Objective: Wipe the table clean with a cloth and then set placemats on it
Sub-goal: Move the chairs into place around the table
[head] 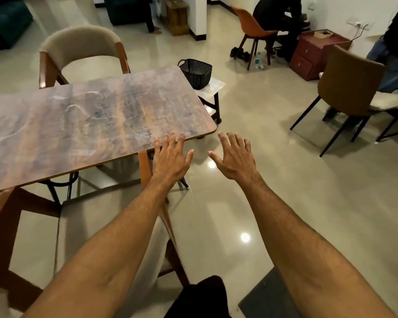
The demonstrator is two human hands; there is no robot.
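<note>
A wooden table [85,120] with pale smear marks on its top fills the left half of the view. My left hand [171,157] is stretched forward, palm down, fingers spread, with its fingertips over the table's near right edge. To its right, my right hand [236,157] hovers over the floor, also flat with fingers apart. Both hands hold nothing. No cloth or placemat is visible to me.
A beige cushioned chair [78,51] stands behind the table, another chair [32,226] sits below me. A black basket [195,73] rests on a small side table [213,92] past the table's far right corner. A brown chair [352,88], an orange chair [251,26], a red cabinet [313,56] and people stand at the right.
</note>
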